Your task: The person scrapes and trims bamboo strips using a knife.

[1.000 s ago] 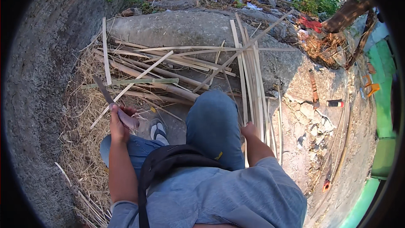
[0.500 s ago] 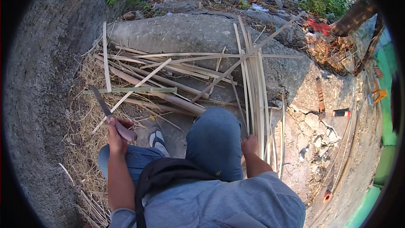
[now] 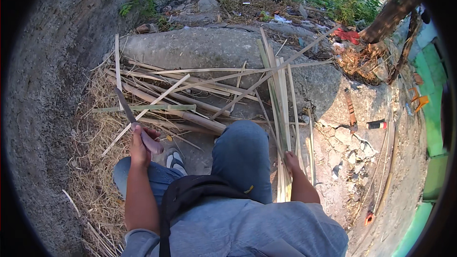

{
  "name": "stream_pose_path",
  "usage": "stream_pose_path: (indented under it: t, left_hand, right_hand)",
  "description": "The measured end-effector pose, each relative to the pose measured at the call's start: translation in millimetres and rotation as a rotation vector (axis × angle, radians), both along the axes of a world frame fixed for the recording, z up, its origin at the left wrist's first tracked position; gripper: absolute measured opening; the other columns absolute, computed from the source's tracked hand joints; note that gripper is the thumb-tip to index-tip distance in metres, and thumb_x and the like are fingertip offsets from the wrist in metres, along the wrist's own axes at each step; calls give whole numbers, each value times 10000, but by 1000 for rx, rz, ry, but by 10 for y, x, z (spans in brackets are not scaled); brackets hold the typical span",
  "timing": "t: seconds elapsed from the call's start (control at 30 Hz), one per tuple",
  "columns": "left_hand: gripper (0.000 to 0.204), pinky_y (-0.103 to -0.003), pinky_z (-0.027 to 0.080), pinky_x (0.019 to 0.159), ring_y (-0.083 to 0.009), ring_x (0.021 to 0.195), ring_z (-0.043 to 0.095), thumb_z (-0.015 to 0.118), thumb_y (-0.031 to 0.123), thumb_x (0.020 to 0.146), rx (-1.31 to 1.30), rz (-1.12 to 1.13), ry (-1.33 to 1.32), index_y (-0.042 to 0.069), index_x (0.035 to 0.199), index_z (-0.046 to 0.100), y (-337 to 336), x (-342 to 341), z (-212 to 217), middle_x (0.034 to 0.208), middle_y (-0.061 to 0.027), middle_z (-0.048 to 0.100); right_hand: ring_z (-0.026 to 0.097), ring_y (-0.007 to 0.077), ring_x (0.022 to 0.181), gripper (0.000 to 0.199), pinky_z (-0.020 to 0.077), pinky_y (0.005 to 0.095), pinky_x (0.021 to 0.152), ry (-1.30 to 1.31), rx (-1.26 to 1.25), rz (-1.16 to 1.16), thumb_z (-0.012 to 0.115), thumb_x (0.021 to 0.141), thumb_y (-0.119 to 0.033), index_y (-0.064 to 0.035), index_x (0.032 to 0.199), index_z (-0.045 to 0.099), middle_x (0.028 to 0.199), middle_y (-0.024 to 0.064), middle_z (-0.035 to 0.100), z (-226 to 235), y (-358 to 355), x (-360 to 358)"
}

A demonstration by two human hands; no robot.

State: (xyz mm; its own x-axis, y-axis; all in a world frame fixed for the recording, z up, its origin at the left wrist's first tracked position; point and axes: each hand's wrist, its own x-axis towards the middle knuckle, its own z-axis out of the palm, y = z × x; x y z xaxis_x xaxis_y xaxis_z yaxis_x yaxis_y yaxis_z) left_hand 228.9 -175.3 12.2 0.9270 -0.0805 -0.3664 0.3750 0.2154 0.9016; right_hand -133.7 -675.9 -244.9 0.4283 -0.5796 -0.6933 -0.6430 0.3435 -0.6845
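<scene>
My left hand (image 3: 140, 145) is closed around the handle of a machete (image 3: 124, 103), its dark blade slanting up and away to the left over a green bamboo piece (image 3: 157, 107). To the right of my raised knee, my right hand (image 3: 293, 163) is closed on a greenish bamboo strip (image 3: 274, 96). That strip lies against a bundle of pale split bamboo strips (image 3: 284, 96) pointing away from me. A long strip (image 3: 304, 47) crosses the bundle diagonally. My fingers partly hide the near part of the held strip.
Bamboo poles (image 3: 190, 119) and loose strips lie ahead on dry straw (image 3: 90, 162). Behind them is a concrete ledge (image 3: 190, 43); a rough wall (image 3: 52, 90) rises at left. To the right lie a brown banded tool (image 3: 351, 109) and a dark cylinder with a red end (image 3: 376, 125).
My right hand has shifted slightly right, and a greenish strip now stands out at the bundle's left side. My left hand and the machete have moved a little to the right and nearer.
</scene>
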Motion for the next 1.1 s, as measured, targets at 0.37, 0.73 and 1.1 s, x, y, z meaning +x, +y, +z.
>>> stream_pose_path:
  t: [0.37,0.73,1.1]
  left_hand:
    - [478,-418,593,796,-281,898,709,579,503,1005,-155,55,-75,39,1112,543,204,-126,172,950,-151,680]
    - [441,-439,576,843,-303,929,702,561,460,1021,-233,10,-127,34,1135,545,542,-217,309,981,-154,675]
    - [412,-350,578,741,-200,839,709,533,447,1042,-225,14,-237,41,1080,592,776,-237,679,935,-112,704]
  right_hand:
    - [709,386,921,220,528,534,761,765,-1221,329,539,1018,-319,-149,1118,638,996,157,741,2251,-639,-278]
    - [712,265,619,266,554,412,643,519,-994,214,681,817,-187,16,984,716,754,184,714,3924,-972,-1493]
    - [539,177,459,185,414,323,403,497,-1161,62,543,906,-53,-12,1086,549,731,95,557,5344,-635,-2241]
